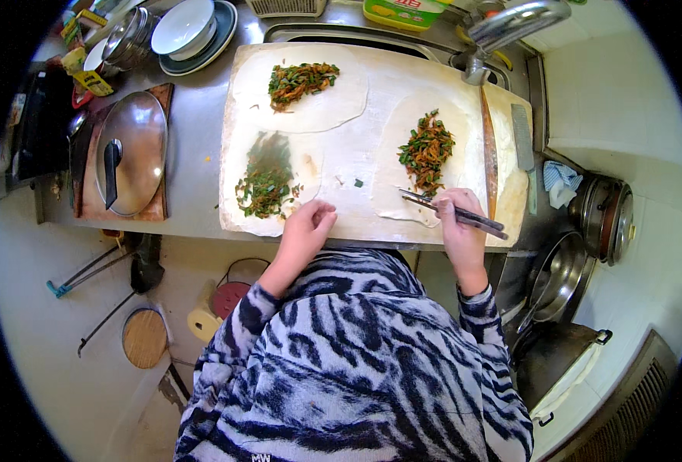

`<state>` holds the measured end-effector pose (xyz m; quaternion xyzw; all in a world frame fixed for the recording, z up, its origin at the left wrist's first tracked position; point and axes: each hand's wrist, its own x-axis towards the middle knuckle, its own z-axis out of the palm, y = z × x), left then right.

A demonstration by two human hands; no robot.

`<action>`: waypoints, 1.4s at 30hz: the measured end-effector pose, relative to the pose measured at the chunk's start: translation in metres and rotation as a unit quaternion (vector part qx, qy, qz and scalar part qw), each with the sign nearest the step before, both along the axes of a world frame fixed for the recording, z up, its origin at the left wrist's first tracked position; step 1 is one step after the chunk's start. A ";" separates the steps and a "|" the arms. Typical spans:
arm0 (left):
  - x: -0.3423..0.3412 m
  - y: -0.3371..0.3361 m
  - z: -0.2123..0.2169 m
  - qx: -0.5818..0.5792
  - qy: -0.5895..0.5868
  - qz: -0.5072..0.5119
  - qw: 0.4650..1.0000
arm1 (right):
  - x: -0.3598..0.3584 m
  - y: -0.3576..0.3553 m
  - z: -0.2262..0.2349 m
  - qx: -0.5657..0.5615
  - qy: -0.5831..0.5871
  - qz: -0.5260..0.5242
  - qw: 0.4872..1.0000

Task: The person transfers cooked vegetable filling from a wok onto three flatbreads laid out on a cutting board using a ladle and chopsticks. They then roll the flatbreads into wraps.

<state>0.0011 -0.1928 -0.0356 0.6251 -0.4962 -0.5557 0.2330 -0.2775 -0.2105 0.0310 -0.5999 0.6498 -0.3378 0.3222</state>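
A floured white board (356,146) lies before me with three thin, flat sheets of dough, each carrying chopped filling. On the right dough sheet (391,154) is a heap of green and orange filling (427,152). My right hand (462,227) grips dark chopsticks (475,220), their tips just below that heap. At the board's near edge, my left hand (308,227) has its fingers curled together beside the lower left filling (265,189). Whatever they may hold is hidden. Another heap of filling (298,83) lies on the upper left dough sheet (348,100).
A thin brown rolling pin (489,154) and a flat metal blade (522,137) lie at the board's right. Behind it are a sink (341,32) and faucet (510,27). A glass lid (142,154) and stacked dishes (183,31) stand left; pans (556,277) stand right.
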 end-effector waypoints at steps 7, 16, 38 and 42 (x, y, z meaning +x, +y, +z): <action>-0.044 -0.048 -0.021 -0.194 -0.154 -0.143 0.958 | 0.017 0.009 0.018 -0.012 0.004 -0.059 0.998; -0.060 -0.052 -0.036 -0.212 -0.291 -0.250 0.899 | 0.022 0.033 0.014 -0.033 0.003 -0.070 0.997; -0.011 -0.126 0.003 -0.208 -0.306 0.153 0.917 | -0.130 -0.007 -0.093 0.022 -0.470 -0.285 0.835; -0.030 -0.086 -0.025 -0.164 -0.247 0.126 0.947 | -0.120 -0.010 -0.114 0.070 -0.494 -0.274 0.822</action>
